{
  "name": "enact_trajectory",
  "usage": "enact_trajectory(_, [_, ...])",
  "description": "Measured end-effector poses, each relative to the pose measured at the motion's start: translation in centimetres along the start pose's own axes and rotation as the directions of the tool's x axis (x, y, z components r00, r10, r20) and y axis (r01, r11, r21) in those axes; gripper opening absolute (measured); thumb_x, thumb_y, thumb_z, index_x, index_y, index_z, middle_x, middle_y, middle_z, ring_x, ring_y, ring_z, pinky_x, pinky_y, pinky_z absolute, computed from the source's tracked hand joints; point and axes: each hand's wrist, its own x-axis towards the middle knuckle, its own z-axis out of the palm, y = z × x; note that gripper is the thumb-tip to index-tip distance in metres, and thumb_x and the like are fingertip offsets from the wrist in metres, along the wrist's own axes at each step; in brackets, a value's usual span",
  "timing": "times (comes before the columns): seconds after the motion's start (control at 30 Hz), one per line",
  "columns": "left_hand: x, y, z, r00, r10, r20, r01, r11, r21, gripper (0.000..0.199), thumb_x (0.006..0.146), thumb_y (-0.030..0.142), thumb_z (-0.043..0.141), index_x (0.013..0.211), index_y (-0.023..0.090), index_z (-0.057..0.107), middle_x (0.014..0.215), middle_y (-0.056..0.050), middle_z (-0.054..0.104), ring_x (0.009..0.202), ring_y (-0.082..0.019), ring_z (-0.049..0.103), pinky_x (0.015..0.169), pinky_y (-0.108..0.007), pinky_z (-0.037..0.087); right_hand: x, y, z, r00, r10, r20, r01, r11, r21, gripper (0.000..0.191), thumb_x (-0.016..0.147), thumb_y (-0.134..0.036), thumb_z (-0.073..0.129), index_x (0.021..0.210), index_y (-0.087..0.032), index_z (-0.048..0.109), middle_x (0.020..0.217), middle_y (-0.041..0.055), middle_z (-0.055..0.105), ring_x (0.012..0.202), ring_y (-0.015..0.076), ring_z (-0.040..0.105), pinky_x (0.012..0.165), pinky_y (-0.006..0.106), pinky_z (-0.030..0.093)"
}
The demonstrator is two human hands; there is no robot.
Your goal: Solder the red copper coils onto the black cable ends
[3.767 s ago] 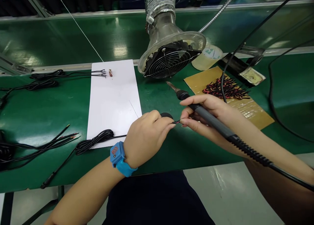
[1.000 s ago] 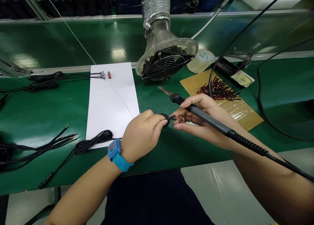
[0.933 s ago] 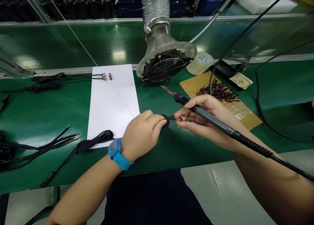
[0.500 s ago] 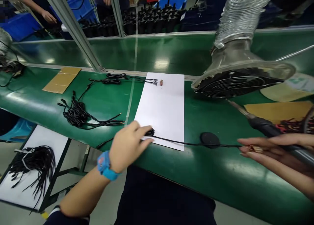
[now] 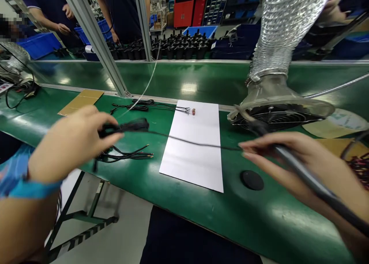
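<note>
My left hand (image 5: 76, 143), blurred by motion, grips a coiled black cable (image 5: 135, 125) above the left part of the bench. From the coil, one strand runs across above a white sheet (image 5: 193, 156) to my right hand (image 5: 302, 166). There, thumb and fingers pinch the strand's end, and the same hand holds a soldering iron (image 5: 314, 187) with its tip pointing up and left. Behind the left hand lies a pile of black cables (image 5: 129, 155) with bare ends. More cables (image 5: 144, 107) reach onto the sheet's far edge, beside a small copper-coloured piece (image 5: 193, 112).
A fume hood (image 5: 276, 98) on a foil duct hangs at the right, close to the iron's tip. A black round disc (image 5: 252, 180) lies right of the sheet. Cardboard (image 5: 82, 102) lies at left, below a metal post (image 5: 98, 45). Co-workers stand behind the bench.
My left hand has picked up the coiled cable from the sheet and moved left with it. My right hand has moved left and up with the cable end and the iron. The view has shifted.
</note>
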Motion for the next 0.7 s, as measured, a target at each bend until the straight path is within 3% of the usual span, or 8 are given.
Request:
enact_trajectory(0.07, [3.8, -2.6, 0.3, 0.988, -0.149, 0.04, 0.141, 0.978, 0.155, 0.041, 0.077, 0.055, 0.05, 0.092, 0.021, 0.068, 0.078, -0.002, 0.049, 0.071, -0.017, 0.057, 0.065, -0.028, 0.046, 3.4, -0.1, 3.5, 0.998, -0.064, -0.007, 0.065, 0.997, 0.053, 0.023, 0.076, -0.035, 0.062, 0.096, -0.025, 0.056, 0.091, 0.003, 0.064, 0.079, 0.0171, 0.064, 0.068, 0.03, 0.051])
enact_trajectory(0.17, [8.4, -4.1, 3.5, 0.963, -0.26, 0.076, 0.246, 0.956, 0.161, 0.037, 0.072, 0.041, 0.067, 0.102, 0.019, 0.066, 0.094, -0.008, 0.057, 0.088, -0.025, 0.058, 0.074, -0.033, 0.047, 7.7, 1.1, 9.0, 0.996, -0.083, 0.023, 0.084, 0.996, -0.02, 0.021, 0.078, -0.024, 0.054, 0.099, -0.021, 0.053, 0.094, 0.0034, 0.063, 0.08, 0.0149, 0.061, 0.073, 0.028, 0.048])
enact_trajectory(0.23, [9.8, -3.5, 6.1, 0.954, -0.258, 0.149, 0.258, 0.966, 0.022, 0.041, 0.076, 0.035, 0.064, 0.113, 0.016, 0.061, 0.104, -0.011, 0.059, 0.097, -0.026, 0.057, 0.081, -0.033, 0.045, 9.5, 2.3, 11.9, 0.994, -0.101, 0.039, 0.104, 0.992, -0.07, 0.019, 0.078, -0.02, 0.048, 0.096, -0.019, 0.054, 0.088, 0.004, 0.063, 0.075, 0.0152, 0.058, 0.069, 0.027, 0.046])
enact_trajectory(0.33, [9.2, -1.8, 9.0, 0.959, -0.245, 0.141, 0.255, 0.965, -0.057, 0.049, 0.079, 0.038, 0.061, 0.122, 0.016, 0.055, 0.106, -0.011, 0.06, 0.095, -0.025, 0.059, 0.077, -0.03, 0.046, 10.4, 4.3, 14.2, 0.988, -0.135, 0.07, 0.144, 0.979, -0.141, 0.021, 0.078, -0.019, 0.043, 0.094, -0.017, 0.058, 0.079, 0.0046, 0.063, 0.07, 0.0168, 0.054, 0.065, 0.028, 0.044])
enact_trajectory(0.43, [6.7, -1.4, 9.8, 0.966, -0.198, 0.165, 0.218, 0.969, -0.114, 0.037, 0.082, 0.037, 0.056, 0.113, 0.019, 0.062, 0.098, -0.009, 0.063, 0.086, -0.022, 0.061, 0.072, -0.029, 0.047, 10.3, 5.8, 14.6, 0.979, -0.168, 0.115, 0.188, 0.964, -0.188, 0.026, 0.079, -0.021, 0.042, 0.098, -0.017, 0.06, 0.078, 0.0056, 0.063, 0.075, 0.0194, 0.053, 0.068, 0.028, 0.043])
enact_trajectory(0.53, [4.1, -2.4, 9.3, 0.961, -0.088, 0.263, 0.137, 0.975, -0.174, 0.027, 0.082, 0.035, 0.056, 0.1, 0.019, 0.069, 0.085, -0.006, 0.065, 0.08, -0.02, 0.061, 0.071, -0.026, 0.045, 10.3, 6.1, 14.0, 0.968, -0.196, 0.16, 0.225, 0.955, -0.195, 0.027, 0.08, -0.025, 0.045, 0.101, -0.017, 0.06, 0.08, 0.007, 0.063, 0.077, 0.0204, 0.052, 0.071, 0.03, 0.042])
enact_trajectory(0.7, [-0.1, -2.7, 9.8, 0.89, 0.086, 0.448, 0.036, 0.966, -0.257, 0.019, 0.074, 0.032, 0.067, 0.09, 0.025, 0.073, 0.08, -0.001, 0.066, 0.066, -0.013, 0.061, 0.063, -0.021, 0.044, 9.2, 3.4, 10.5, 0.939, -0.266, 0.217, 0.303, 0.939, -0.164, 0.026, 0.084, -0.033, 0.043, 0.097, -0.019, 0.061, 0.084, 0.0101, 0.064, 0.078, 0.0233, 0.053, 0.071, 0.034, 0.04])
